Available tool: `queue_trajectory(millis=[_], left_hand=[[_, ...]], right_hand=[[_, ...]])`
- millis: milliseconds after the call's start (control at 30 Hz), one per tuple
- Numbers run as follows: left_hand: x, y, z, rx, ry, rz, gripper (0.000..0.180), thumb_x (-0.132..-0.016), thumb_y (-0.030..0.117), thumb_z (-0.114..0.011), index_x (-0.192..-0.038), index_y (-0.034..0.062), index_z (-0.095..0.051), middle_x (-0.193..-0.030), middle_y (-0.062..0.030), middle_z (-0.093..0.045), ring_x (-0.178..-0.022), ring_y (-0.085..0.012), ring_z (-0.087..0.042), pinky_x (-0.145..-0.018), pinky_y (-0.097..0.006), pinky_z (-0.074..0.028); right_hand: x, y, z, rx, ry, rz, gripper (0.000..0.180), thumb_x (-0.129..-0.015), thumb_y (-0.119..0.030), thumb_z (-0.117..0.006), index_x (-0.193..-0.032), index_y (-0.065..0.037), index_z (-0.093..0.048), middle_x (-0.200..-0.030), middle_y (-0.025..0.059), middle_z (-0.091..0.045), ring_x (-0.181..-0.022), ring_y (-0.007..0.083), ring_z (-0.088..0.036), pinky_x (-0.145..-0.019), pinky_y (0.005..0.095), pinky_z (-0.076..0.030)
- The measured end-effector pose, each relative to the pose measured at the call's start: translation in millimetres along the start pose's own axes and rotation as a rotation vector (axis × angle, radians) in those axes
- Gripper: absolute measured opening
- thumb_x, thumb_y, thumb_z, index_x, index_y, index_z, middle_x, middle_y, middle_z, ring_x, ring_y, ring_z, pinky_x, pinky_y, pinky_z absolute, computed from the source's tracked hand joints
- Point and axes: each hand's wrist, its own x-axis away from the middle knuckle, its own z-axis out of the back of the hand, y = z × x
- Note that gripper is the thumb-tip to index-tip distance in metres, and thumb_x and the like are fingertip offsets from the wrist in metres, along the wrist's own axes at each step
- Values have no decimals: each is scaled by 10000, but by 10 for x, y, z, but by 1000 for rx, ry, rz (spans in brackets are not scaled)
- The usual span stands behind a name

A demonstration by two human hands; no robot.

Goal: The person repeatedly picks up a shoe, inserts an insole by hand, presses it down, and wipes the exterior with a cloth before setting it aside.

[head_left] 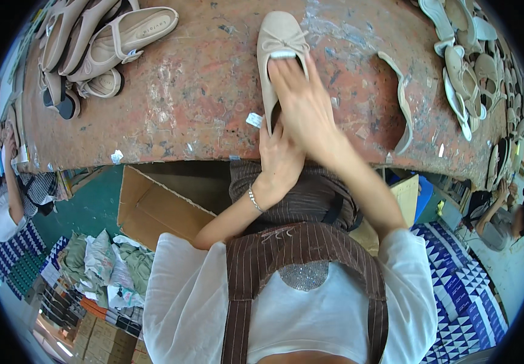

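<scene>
A beige ballet flat [281,36] with a small bow lies on the worn table, toe pointing away from me. My left hand [281,156] is closed around its heel end, partly covered by my right wrist. Over the shoe's opening, my right hand [303,106] has stretched fingers reaching inside toward the toe, with one finger outside along the right rim. Just ahead of those fingertips, a white piece [283,54] shows in the shoe's mouth; what it is I cannot tell. A small white label [254,119] lies beside the heel.
Beige strap shoes [131,36] are piled at the far left. More light shoes [462,79] crowd the right side. A curved pale strip [402,103] lies right of my hands. Below the table edge stands a cardboard box [156,206]. Other people sit at both sides.
</scene>
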Motion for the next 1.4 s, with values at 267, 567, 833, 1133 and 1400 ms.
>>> queue_trajectory(millis=[267, 567, 833, 1133, 1400], left_hand=[[-26, -9, -66, 35, -7, 57, 331, -801, 193, -693, -1092, 36, -680, -1055, -138, -655, -1079, -312, -608, -834, -492, -445], [-254, -794, 641, 304, 70, 21, 179, -904, 141, -609, -901, -23, -680, -750, -161, -637, -668, -334, -623, -614, -444, -485], [-2003, -2522, 1870, -721, 594, 170, 417, -910, 313, -681, -1148, -30, -677, -1183, -231, -659, -1100, -399, -621, -981, -442, -474], [-2977, -1978, -174, -105, 200, 248, 371, -778, 267, -738, -1127, 144, -709, -1495, -190, -374, -1191, -406, -526, -979, -516, -449], [-1500, -1013, 529, 630, -38, -105, 147, -776, 122, -720, -909, 68, -754, -1359, -125, -577, -1257, -311, -537, -1035, -433, -434]], right_hand=[[-258, 74, -186, 135, -343, -138, 238, -837, -77, -504, -958, 20, -684, -937, 177, -680, -969, 298, -670, -1181, 583, -117], [-60, 579, 631, -720, 45, -97, 400, -799, 49, -568, -1163, -59, -692, -1133, 126, -704, -1123, 315, -648, -1109, 485, -364], [832, 1409, 814, 54, -60, -776, 575, -875, -166, -681, -1414, -82, -496, -1169, 200, -571, -1068, 383, -562, -928, 442, -465], [919, 1451, 1076, -659, 208, -751, 494, -1027, -241, -411, -1474, -32, -427, -1522, 132, -428, -1456, 271, -309, -1205, 386, -174], [1223, 1473, 1468, -636, 254, -827, 510, -1085, -315, -300, -1372, 42, -524, -1338, 152, -588, -1249, 238, -512, -1087, 364, -332]])
